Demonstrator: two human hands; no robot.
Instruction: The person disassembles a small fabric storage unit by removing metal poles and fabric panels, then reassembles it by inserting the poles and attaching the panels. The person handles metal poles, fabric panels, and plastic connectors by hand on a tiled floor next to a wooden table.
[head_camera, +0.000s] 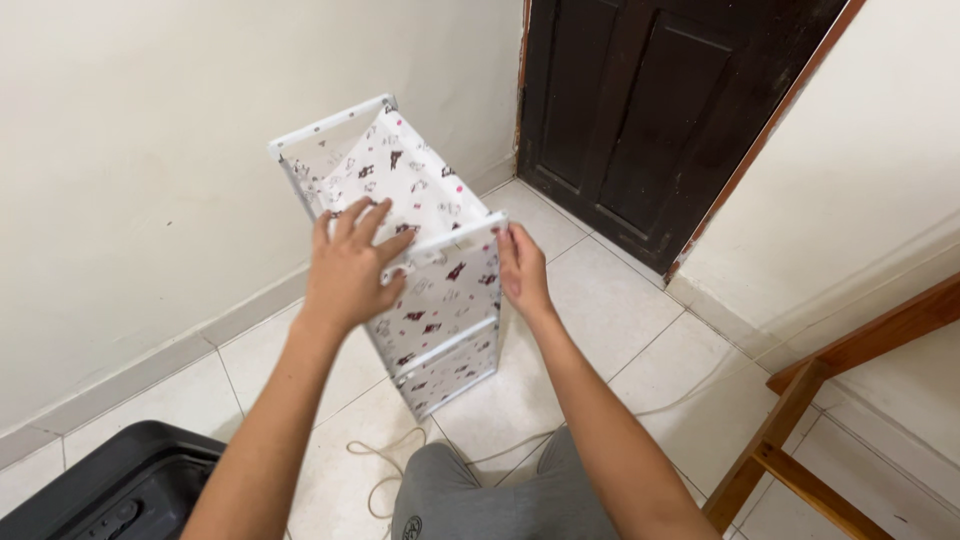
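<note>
a person stands over a small shelf rack with a white tube frame and white fabric printed with small dark and pink figures. the rack stands upright on the pale tiled floor, close to the cream wall and left of a dark wooden door. the left hand lies flat on the top fabric panel, fingers spread, its fingertips over the cloth near the front rail; it presses rather than pinches. the right hand is at the front right corner of the top frame, fingers held together against the rail's end; whether the thumb closes round the tube cannot be told. lower tiers of the same fabric show below the hands. a thin pale cord loops on the tiles near the person's grey-clad knee. a black case sits at the lower left, and a wooden frame stands at the right edge.
</note>
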